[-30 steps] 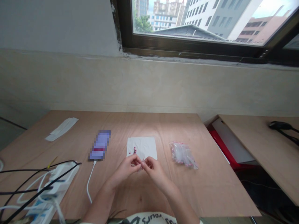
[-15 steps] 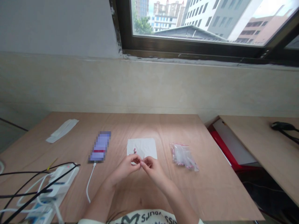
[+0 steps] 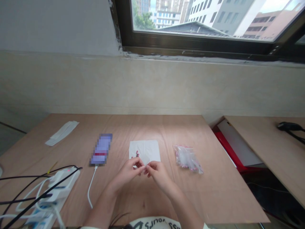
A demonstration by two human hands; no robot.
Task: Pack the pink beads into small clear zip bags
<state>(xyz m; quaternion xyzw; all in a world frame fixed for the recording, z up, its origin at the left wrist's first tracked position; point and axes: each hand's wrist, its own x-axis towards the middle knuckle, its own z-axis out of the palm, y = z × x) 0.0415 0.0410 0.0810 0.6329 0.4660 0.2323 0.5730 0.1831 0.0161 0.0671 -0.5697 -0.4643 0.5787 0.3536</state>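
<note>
My left hand (image 3: 132, 168) and my right hand (image 3: 156, 171) meet over the near edge of a white paper sheet (image 3: 151, 148). The fingers of both are closed in a pinch, tips touching or almost touching. Whatever sits between them is too small to name. On the sheet, just beyond my left fingers, lie several small dark red and pink beads or similar bits (image 3: 137, 153). To the right of my right hand rests a clear zip bag (image 3: 188, 159) with small clear bags and pinkish pieces inside.
A phone (image 3: 101, 149) with a white charging cable (image 3: 89, 192) lies left of the sheet. At the near left a power strip (image 3: 64, 178) is crossed by black and white cables. A folded white strip (image 3: 62, 133) is at the far left. The wall (image 3: 143, 89) borders the table's back.
My hands stay pinched together in nearly the same place, with the right fingertips curled slightly differently. The camera view has tilted down a little.
</note>
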